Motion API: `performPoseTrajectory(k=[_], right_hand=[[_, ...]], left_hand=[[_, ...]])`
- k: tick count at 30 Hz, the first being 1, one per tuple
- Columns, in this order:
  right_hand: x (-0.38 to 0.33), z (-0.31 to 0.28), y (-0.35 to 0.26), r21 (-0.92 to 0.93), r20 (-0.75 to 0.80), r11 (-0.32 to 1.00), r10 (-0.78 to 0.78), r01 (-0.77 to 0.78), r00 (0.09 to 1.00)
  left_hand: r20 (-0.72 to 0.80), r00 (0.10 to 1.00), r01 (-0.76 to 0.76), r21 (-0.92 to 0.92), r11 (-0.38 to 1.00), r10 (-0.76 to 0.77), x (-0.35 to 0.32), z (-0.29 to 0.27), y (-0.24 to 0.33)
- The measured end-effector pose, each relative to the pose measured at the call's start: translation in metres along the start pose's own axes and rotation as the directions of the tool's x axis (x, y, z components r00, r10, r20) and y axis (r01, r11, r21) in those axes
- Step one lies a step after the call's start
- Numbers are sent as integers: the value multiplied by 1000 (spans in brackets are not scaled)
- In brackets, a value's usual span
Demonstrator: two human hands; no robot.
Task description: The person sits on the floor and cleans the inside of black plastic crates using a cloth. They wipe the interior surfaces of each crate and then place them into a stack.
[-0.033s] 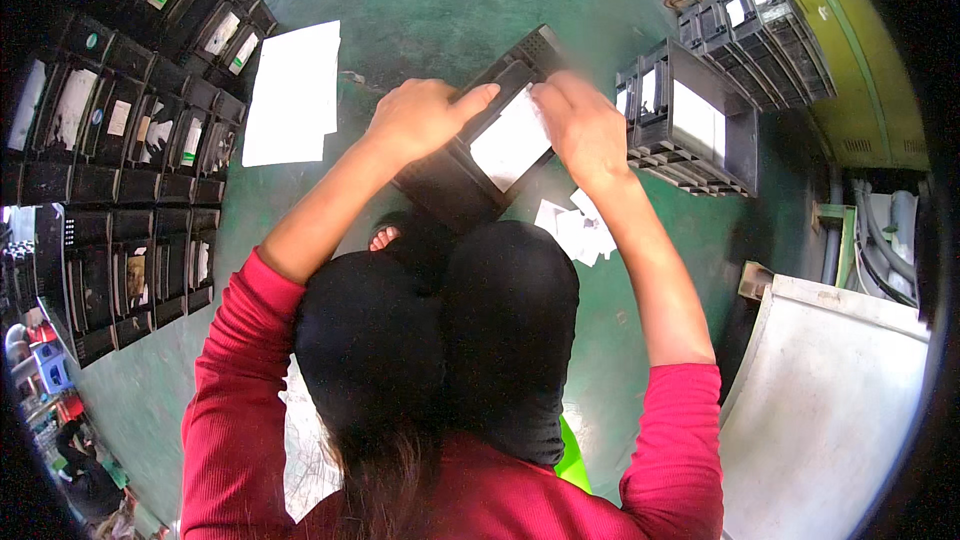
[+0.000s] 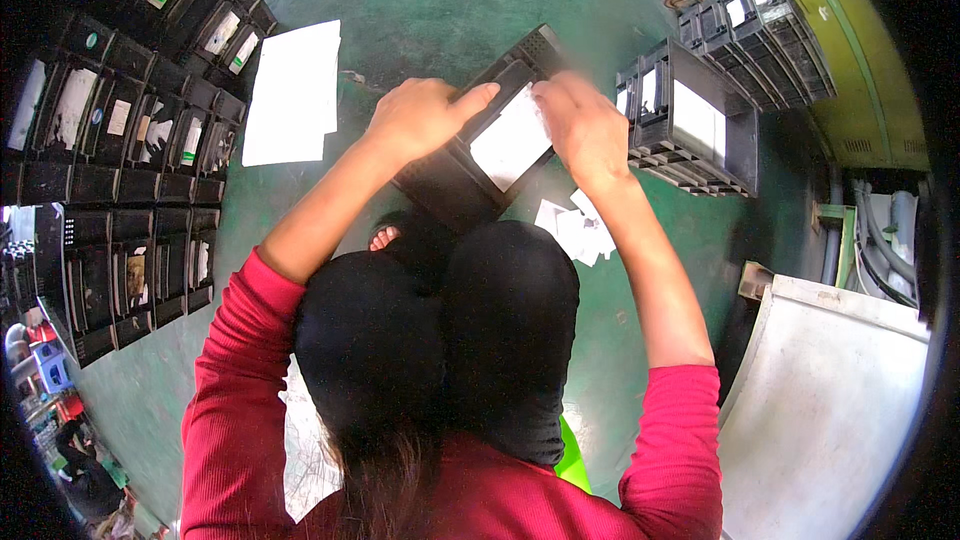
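Observation:
A black plastic crate [image 2: 455, 195] stands tilted across the floor beyond my knees, a white sheet label [image 2: 508, 145] on the side facing up. My left hand [image 2: 420, 118] grips the crate's left upper edge. Its thumb stretches toward the label, and the other fingers are partly hidden behind the edge. At the label's upper right edge is my right hand [image 2: 585, 125], its fingers bent and drawn together on the sheet, slightly blurred. Loose white paper pieces [image 2: 580, 230] lie on the floor below my right wrist.
Stacked black crates [image 2: 140, 130] with labels line the left side. More black crates [image 2: 690, 120] stand at the right, before a green cabinet [image 2: 860, 70]. A stack of white sheets [image 2: 292, 95] lies on the green floor at the left. A white panel [image 2: 825, 400] fills the lower right.
My right hand has shifted very slightly to the right at the label's edge. The left hand and the crate stay in place.

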State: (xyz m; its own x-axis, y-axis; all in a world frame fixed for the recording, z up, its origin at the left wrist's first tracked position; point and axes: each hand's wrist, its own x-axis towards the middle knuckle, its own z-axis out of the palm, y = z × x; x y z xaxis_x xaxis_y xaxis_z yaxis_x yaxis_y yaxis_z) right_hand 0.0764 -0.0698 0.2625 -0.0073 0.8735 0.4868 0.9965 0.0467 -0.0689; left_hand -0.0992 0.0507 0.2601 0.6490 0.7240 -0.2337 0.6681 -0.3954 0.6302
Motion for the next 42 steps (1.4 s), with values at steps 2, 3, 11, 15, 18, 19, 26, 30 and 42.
performPoseTrajectory(k=[2,3,11,15,18,19,26,30,42], right_hand=[[-4,0,-7,81,-43,993,90,-86,995],[-6,0,-11,121,-44,986,118,-112,992],[5,-1,-38,47,72,963,260,-264,963],[14,0,-44,-19,135,947,321,-321,938],[16,1,-46,-58,144,949,315,-309,938],[16,0,-45,-61,137,952,305,-300,942],[-12,-16,-35,306,73,952,-24,1,997],[-29,-22,-33,292,87,949,-152,120,985],[-38,-20,-35,182,71,955,-250,234,966]], left_hand=[[-5,1000,1,13,1000,-1,0,0,-1],[-19,1000,-9,14,1000,10,0,0,-1],[-17,1000,-19,32,999,20,9,1,0],[45,999,28,40,999,-30,9,-3,2],[50,998,44,57,997,-47,9,-4,1],[45,998,49,56,997,-52,9,-4,0],[-58,995,-88,-23,996,87,13,2,-8],[39,999,21,-15,1000,-21,14,0,-8],[-47,992,-119,-11,993,118,17,5,-13]])
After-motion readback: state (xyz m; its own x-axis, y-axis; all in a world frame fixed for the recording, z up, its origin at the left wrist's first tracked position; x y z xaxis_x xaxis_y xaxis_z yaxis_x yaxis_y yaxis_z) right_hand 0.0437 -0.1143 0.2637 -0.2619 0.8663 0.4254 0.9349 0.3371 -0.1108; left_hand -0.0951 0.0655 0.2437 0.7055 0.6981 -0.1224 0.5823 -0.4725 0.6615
